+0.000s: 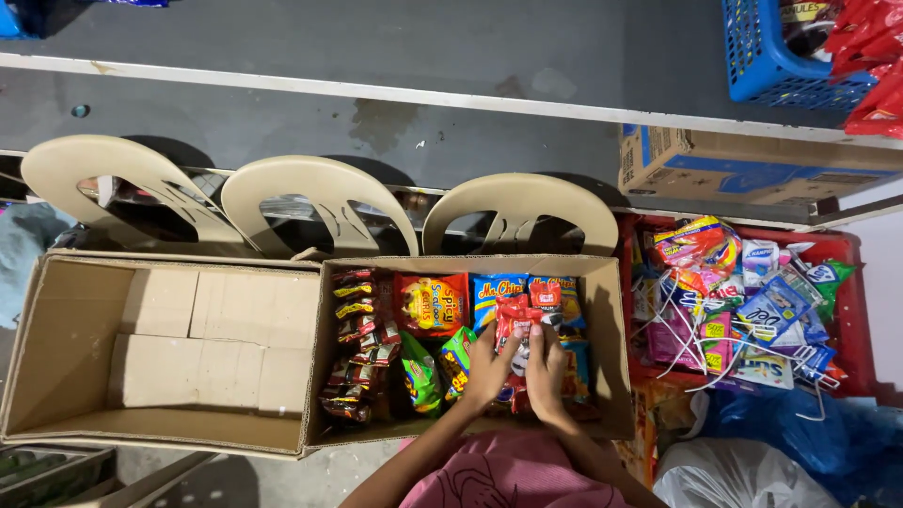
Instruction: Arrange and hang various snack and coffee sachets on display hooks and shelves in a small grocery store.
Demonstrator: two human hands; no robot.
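Both my hands reach into an open cardboard box (608, 329) filled with snack packets. My left hand (488, 369) and my right hand (546, 373) together grip a strip of red snack packets (516, 318) standing upright in the box's middle. Around it lie an orange-red packet (431, 303), blue packets (496, 288), green packets (420, 374) and a row of small dark-red sachets (357, 348) along the left wall.
An empty cardboard box (160, 348) sits to the left. A red crate (851, 301) of assorted sachets is on the right, with plastic bags (752, 461) below it. Three beige plastic chair backs (320, 202) stand behind; a blue basket (767, 56) and a carton (743, 165) rest on shelves.
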